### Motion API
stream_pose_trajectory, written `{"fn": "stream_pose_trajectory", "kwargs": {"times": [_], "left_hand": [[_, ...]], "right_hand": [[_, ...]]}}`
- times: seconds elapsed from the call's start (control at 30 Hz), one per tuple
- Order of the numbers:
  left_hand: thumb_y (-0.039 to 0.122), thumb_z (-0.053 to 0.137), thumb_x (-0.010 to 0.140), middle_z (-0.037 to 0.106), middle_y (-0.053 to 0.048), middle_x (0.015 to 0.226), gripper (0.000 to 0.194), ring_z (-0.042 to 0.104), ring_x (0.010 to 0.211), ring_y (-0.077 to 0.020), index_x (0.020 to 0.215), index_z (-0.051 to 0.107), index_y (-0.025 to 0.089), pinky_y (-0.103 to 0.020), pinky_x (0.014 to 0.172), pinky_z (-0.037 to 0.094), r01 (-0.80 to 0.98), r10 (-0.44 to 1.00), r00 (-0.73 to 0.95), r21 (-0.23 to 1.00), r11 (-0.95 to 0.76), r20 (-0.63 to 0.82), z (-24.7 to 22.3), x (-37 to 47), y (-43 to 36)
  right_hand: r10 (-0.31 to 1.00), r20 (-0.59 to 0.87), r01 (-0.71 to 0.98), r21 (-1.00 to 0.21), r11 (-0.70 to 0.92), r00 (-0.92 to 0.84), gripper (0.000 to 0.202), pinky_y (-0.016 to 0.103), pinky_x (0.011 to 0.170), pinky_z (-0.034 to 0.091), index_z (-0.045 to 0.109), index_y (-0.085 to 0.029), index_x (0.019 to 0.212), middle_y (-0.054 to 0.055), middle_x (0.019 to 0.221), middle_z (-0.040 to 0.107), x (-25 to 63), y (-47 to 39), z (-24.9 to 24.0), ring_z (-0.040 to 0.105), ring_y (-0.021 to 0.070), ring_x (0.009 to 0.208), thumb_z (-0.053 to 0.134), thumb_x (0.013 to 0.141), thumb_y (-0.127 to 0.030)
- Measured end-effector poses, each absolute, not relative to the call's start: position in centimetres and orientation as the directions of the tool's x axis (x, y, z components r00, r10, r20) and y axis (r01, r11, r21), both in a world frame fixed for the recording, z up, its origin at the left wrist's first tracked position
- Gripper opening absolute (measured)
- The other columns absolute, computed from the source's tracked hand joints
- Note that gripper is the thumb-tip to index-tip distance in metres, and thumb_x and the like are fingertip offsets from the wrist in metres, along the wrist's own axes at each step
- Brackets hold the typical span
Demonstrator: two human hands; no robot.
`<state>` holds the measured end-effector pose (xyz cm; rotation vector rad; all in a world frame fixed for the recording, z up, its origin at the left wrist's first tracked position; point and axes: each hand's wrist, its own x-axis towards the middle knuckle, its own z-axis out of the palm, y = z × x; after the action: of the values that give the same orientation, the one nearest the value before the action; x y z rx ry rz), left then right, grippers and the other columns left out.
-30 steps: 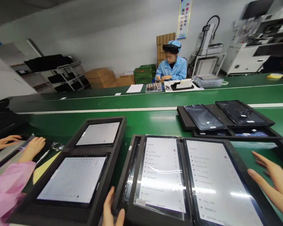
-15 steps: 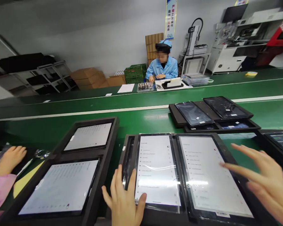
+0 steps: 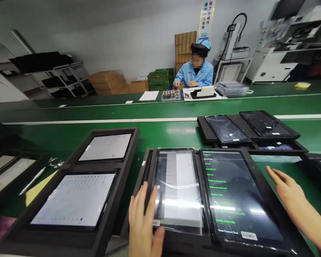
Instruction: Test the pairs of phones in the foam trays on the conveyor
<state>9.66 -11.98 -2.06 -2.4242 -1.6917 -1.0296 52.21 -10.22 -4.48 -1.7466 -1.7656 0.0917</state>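
Two tablets lie side by side in a black foam tray (image 3: 143,169) in front of me. The left tablet (image 3: 180,200) shows a pale screen with a grey band. The right tablet (image 3: 238,192) has a dark screen with a list of green text lines and a small barcode label at its lower edge. My left hand (image 3: 144,225) is open, its fingers stretched along the left tablet's left edge. Off the right tablet's right side hovers my right hand (image 3: 289,189), empty, with index finger extended and the other fingers loosely bent.
Another black tray (image 3: 111,210) on the left holds two tablets with lit white screens. Stacked trays with dark tablets (image 3: 226,128) stand at the back right. A pen (image 3: 32,181) and yellow paper (image 3: 40,187) lie left, near a co-worker's pink sleeve (image 3: 0,228). Another person (image 3: 195,73) sits opposite.
The right tablet's screen went from a white list to a dark one with green text. The left screen changed too. My right hand drew back from the right tablet; the view shifted slightly left.
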Motion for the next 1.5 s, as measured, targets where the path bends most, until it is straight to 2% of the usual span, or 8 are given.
{"fn": "stream_pose_trajectory", "kwargs": {"times": [0.13, 0.3, 0.53, 0.77, 0.93, 1.17, 1.4, 1.5], "left_hand": [[0.053, 0.02, 0.11, 0.052, -0.01, 0.151, 0.058, 0.053, 0.135, -0.025, 0.161, 0.027, 0.027, -0.038, 0.104, 0.047, 0.781, 0.823, 0.206, 0.417, -0.464, 0.53, -2.8, 7.7, -10.1], [0.062, 0.017, 0.107, 0.057, -0.012, 0.145, 0.066, 0.056, 0.128, -0.0289, 0.16, 0.03, 0.025, -0.042, 0.102, 0.049, 0.782, 0.804, 0.259, 0.373, -0.5, 0.535, -3.1, 7.7, -9.6], [0.078, 0.011, 0.098, 0.053, -0.011, 0.149, 0.081, 0.054, 0.13, -0.0295, 0.158, 0.035, 0.029, -0.042, 0.102, 0.049, 0.794, 0.839, 0.248, 0.396, -0.462, 0.484, -3.1, 8.2, -10.3], [0.085, 0.012, 0.093, 0.056, -0.019, 0.143, 0.098, 0.058, 0.126, -0.0318, 0.164, 0.004, 0.018, -0.044, 0.102, 0.048, 0.76, 0.863, 0.153, 0.501, -0.414, 0.481, -3.2, 8.2, -10.2], [0.079, 0.013, 0.098, 0.054, -0.016, 0.147, 0.085, 0.056, 0.128, -0.032, 0.162, 0.021, 0.024, -0.044, 0.101, 0.05, 0.783, 0.838, 0.224, 0.419, -0.459, 0.497, -3.4, 7.8, -9.8], [0.079, 0.017, 0.098, 0.051, -0.015, 0.149, 0.083, 0.054, 0.131, -0.0348, 0.162, 0.026, 0.027, -0.048, 0.099, 0.052, 0.792, 0.866, 0.252, 0.423, -0.441, 0.432, -4.0, 6.6, -8.8], [0.081, 0.032, 0.095, 0.065, -0.015, 0.121, 0.076, 0.069, 0.104, -0.034, 0.147, 0.056, 0.03, -0.05, 0.082, 0.061, 0.856, 0.908, 0.308, 0.334, -0.394, 0.283, -1.8, 6.7, -6.5], [0.072, 0.032, 0.1, 0.064, -0.015, 0.13, 0.069, 0.071, 0.103, -0.0317, 0.156, 0.041, 0.032, -0.049, 0.082, 0.063, 0.863, 0.912, 0.292, 0.332, -0.381, 0.287, -0.7, 5.9, -6.9]], "right_hand": [[0.829, 0.43, 0.862, -0.19, 0.471, -0.358, 0.051, 0.069, 0.109, 0.035, 0.047, -0.041, 0.153, 0.01, 0.162, 0.031, 47.9, -10.5, -1.4, 0.036, 0.0419, 0.143, 0.033, 0.108, -0.059], [0.68, 0.418, 0.747, -0.003, 0.665, -0.603, 0.046, 0.07, 0.116, 0.009, 0.063, -0.039, 0.136, 0.01, 0.165, 0.025, 45.1, -9.4, 1.3, 0.03, 0.0425, 0.145, 0.043, 0.104, -0.066], [0.769, 0.59, 0.761, -0.373, 0.53, -0.246, 0.046, 0.069, 0.114, 0.029, 0.057, -0.031, 0.128, 0.01, 0.142, 0.053, 47.2, -9.4, 1.2, 0.053, 0.0412, 0.126, 0.022, 0.108, -0.051], [0.791, 0.601, 0.747, -0.47, 0.47, -0.119, 0.059, 0.063, 0.115, 0.03, 0.066, -0.029, 0.111, 0.011, 0.121, 0.063, 46.9, -9.6, 0.1, 0.059, 0.0377, 0.114, 0.018, 0.107, -0.063], [0.845, 0.474, 0.787, -0.411, 0.46, -0.247, 0.07, 0.064, 0.115, 0.023, 0.077, -0.033, 0.116, 0.009, 0.137, 0.056, 46.3, -8.7, -0.5, 0.051, 0.0364, 0.125, 0.016, 0.107, -0.066], [0.813, 0.449, 0.84, -0.212, 0.499, -0.37, 0.048, 0.069, 0.11, 0.02, 0.073, -0.042, 0.123, 0.008, 0.148, 0.045, 45.3, -7.6, -0.6, 0.043, 0.0364, 0.13, 0.028, 0.11, -0.054], [0.776, 0.626, 0.735, -0.562, 0.38, 0.077, 0.071, 0.06, 0.111, 0.03, 0.074, -0.033, 0.121, 0.008, 0.14, 0.053, 46.8, -8.0, -0.4, 0.049, 0.0366, 0.128, 0.016, 0.106, -0.07], [0.813, 0.576, 0.729, -0.594, 0.341, 0.089, 0.071, 0.06, 0.111, 0.032, 0.073, -0.032, 0.124, 0.009, 0.14, 0.053, 47.9, -8.7, -0.8, 0.05, 0.0384, 0.128, 0.018, 0.104, -0.072]]}}
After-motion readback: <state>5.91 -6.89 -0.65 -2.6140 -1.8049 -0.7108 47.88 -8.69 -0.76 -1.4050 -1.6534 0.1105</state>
